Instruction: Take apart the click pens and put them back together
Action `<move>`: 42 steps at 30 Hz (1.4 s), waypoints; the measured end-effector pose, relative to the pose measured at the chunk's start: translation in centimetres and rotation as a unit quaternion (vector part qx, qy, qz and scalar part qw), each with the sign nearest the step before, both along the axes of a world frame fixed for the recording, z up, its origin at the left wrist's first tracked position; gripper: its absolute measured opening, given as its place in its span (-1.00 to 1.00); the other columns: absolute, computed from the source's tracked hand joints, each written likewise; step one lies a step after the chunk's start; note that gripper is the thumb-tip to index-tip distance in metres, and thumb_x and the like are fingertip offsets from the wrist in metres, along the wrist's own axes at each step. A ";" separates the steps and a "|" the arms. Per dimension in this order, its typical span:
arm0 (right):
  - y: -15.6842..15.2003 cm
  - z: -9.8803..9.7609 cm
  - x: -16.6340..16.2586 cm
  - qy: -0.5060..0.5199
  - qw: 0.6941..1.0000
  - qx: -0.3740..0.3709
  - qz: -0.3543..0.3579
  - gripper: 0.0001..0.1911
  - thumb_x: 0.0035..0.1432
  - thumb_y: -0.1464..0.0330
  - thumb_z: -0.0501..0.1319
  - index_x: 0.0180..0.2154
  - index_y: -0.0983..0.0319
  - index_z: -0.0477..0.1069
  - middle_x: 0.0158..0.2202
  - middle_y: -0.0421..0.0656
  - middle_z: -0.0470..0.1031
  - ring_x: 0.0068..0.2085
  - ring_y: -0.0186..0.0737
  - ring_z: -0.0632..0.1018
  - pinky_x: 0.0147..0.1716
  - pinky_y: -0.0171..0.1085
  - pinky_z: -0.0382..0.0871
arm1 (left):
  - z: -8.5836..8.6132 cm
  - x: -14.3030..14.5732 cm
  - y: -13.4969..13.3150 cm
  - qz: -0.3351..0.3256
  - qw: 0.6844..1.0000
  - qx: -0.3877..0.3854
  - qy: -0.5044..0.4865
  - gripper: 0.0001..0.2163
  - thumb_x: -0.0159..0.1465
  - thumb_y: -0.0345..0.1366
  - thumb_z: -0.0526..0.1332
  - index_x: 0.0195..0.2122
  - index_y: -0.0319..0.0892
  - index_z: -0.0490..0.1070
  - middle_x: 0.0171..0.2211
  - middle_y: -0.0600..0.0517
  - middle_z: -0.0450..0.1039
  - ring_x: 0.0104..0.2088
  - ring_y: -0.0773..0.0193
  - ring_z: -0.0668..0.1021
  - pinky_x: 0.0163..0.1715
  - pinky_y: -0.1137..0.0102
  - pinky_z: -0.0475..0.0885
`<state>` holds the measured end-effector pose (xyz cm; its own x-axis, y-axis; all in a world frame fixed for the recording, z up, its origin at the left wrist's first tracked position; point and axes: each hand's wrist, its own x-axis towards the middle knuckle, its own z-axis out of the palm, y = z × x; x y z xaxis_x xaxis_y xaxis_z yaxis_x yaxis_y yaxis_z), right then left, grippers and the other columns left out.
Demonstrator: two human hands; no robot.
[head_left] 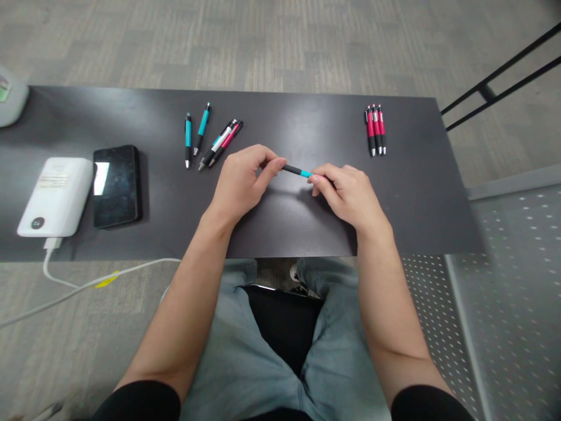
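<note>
Dark tabletop: left hand and right hand each pinch one end of a teal-and-black pen above its middle. Three red pens lie grouped near the far right corner; four mixed pens remain loose at far left-centre.

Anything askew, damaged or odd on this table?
Nothing damaged or spilled. The red pens lie in a tidy row, while the mixed pens left of centre cross at angles. Both hands, left hand and right hand, hold one teal pen.
</note>
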<state>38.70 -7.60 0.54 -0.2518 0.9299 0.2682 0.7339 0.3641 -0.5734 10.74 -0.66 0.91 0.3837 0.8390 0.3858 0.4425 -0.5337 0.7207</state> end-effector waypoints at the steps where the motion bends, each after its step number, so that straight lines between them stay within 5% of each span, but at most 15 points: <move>1: 0.0 0.1 0.1 0.002 1.000 -0.002 0.001 -0.51 0.89 -0.10 0.21 -0.05 0.02 0.69 -0.29 -0.18 0.79 -0.25 -0.02 0.73 -0.01 -0.07 0.49 | 0.0 0.0 0.0 -0.003 1.000 0.004 -0.001 -0.60 0.73 0.08 0.41 -0.22 -0.04 0.65 -0.25 -0.04 0.75 -0.15 0.05 0.74 0.03 0.20 0.61; 11: 0.2 -0.5 0.4 0.102 0.989 0.095 -0.051 -0.68 0.71 -0.03 0.48 0.08 0.07 0.73 -0.08 -0.08 0.82 -0.19 0.00 0.71 -0.14 -0.04 0.56 | 0.1 -0.3 0.2 0.000 1.000 -0.005 0.019 -0.76 0.64 -0.03 0.48 -0.13 -0.04 0.72 -0.16 -0.04 0.79 -0.12 0.04 0.73 0.00 0.20 0.63; 17: 1.2 -2.8 0.4 0.259 0.953 0.096 -0.127 -0.33 0.60 -0.32 0.51 0.34 -0.03 0.51 0.05 -0.07 0.73 -0.08 0.08 0.79 -0.20 0.03 0.72 | 0.1 -0.1 -0.2 -0.029 0.999 -0.046 0.004 -0.78 0.57 -0.02 0.54 -0.09 -0.04 0.75 -0.16 -0.03 0.80 -0.13 0.04 0.75 -0.08 0.22 0.63; 23: 0.2 -1.9 -0.3 0.266 0.947 0.027 -0.178 -0.05 0.49 -0.22 0.64 0.62 -0.27 0.25 0.25 0.00 0.77 0.03 0.23 0.77 0.00 0.20 0.77 | -0.5 1.2 -0.8 -0.089 0.989 -0.113 -0.034 -0.69 0.53 0.11 0.59 -0.04 -0.03 0.77 -0.18 -0.03 0.82 -0.20 0.08 0.75 -0.17 0.26 0.62; 30: 0.4 -1.1 -0.8 0.211 0.967 0.039 -0.140 -0.22 0.52 -0.38 0.53 0.48 -0.18 0.44 0.08 -0.05 0.71 -0.10 0.15 0.78 -0.23 0.04 0.65 | -1.6 1.9 -1.0 -0.107 0.983 -0.111 -0.100 -0.68 0.48 0.15 0.62 -0.08 0.02 0.85 -0.25 -0.05 0.82 -0.32 0.06 0.69 -0.28 0.23 0.58; 37: 0.0 -1.3 0.0 0.233 0.950 0.103 -0.180 -0.32 0.73 -0.29 0.30 0.54 -0.09 0.29 -0.06 -0.12 0.64 -0.26 0.00 0.66 -0.24 -0.01 0.61 | -0.7 2.0 -1.1 -0.077 0.987 -0.092 -0.105 -0.65 0.52 0.20 0.56 -0.09 0.03 0.84 -0.25 -0.03 0.76 -0.32 0.10 0.63 -0.27 0.24 0.55; 42: 0.2 -1.6 0.0 0.215 0.961 0.085 -0.149 -0.51 0.69 -0.18 0.41 0.29 -0.01 0.58 0.02 -0.07 0.66 -0.21 0.00 0.69 -0.24 -0.02 0.64 | -0.2 1.9 -0.9 -0.072 0.990 -0.084 -0.093 -0.59 0.53 0.25 0.54 -0.09 0.00 0.84 -0.23 -0.04 0.73 -0.29 0.09 0.63 -0.24 0.24 0.55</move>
